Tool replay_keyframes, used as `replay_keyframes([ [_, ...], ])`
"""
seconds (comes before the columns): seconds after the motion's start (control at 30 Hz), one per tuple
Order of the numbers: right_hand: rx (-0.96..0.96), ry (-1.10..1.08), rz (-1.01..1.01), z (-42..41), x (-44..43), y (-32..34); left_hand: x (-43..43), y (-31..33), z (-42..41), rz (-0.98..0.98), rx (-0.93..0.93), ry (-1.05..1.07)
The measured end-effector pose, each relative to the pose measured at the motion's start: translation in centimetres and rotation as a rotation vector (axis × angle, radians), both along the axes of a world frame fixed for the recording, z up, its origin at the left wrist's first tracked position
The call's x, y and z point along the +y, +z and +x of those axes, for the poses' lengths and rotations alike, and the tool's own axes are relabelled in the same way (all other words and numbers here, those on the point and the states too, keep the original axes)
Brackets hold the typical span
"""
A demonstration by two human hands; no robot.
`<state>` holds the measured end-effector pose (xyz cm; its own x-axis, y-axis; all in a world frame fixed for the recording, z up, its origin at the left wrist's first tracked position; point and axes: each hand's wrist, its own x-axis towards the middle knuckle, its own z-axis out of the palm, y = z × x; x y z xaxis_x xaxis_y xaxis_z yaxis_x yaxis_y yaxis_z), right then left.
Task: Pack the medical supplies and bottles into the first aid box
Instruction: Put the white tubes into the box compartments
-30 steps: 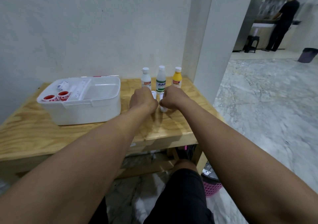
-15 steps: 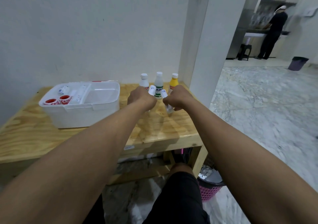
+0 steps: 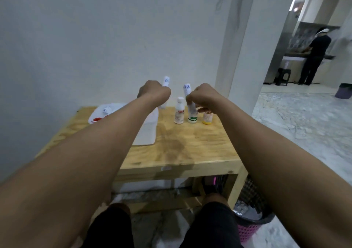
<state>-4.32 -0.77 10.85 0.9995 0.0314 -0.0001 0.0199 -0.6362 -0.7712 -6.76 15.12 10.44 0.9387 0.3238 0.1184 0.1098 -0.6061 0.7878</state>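
Note:
My left hand [image 3: 154,93] is closed around a small white roll-shaped pack [image 3: 166,81], held up above the white first aid box [image 3: 146,133]. My right hand [image 3: 202,97] grips a second white pack with a blue label [image 3: 187,89], raised over the bottles. Three bottles stand on the wooden table [image 3: 182,148]: a white one with a red label [image 3: 179,113], a green-labelled one [image 3: 192,116] partly behind my right hand, and a yellow one [image 3: 207,117]. The box is mostly hidden by my left forearm; red-rimmed tape rolls [image 3: 96,119] show inside it.
The table stands against a white wall, with a pillar at its right. A pink and black waste basket [image 3: 249,223] sits on the floor by the table's right leg. A person in black stands at a counter in the far room.
Both hands have lifted off the table, each carrying a white pack. The left hand has moved left over the box. The camera has tilted up.

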Motion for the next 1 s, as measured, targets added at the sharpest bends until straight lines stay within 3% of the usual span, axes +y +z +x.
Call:
replay_keyframes([
  [0.33,-0.001,0.232,0.059,-0.7,6.4,1.2,6.7,0.1,-1.2,-0.054,-0.110,0.051],
  [0.57,-0.052,0.320,0.063,-0.3,9.3,0.6,8.9,-0.8,-1.3,0.134,-0.151,0.026],
  [0.8,-0.196,0.379,-0.275,0.6,10.3,-0.9,9.9,-1.7,-0.5,0.141,-0.111,-0.055],
  [1.0,-0.168,0.417,-0.403,1.3,10.1,-1.7,10.6,-2.5,0.0,0.225,-0.037,-0.133],
])
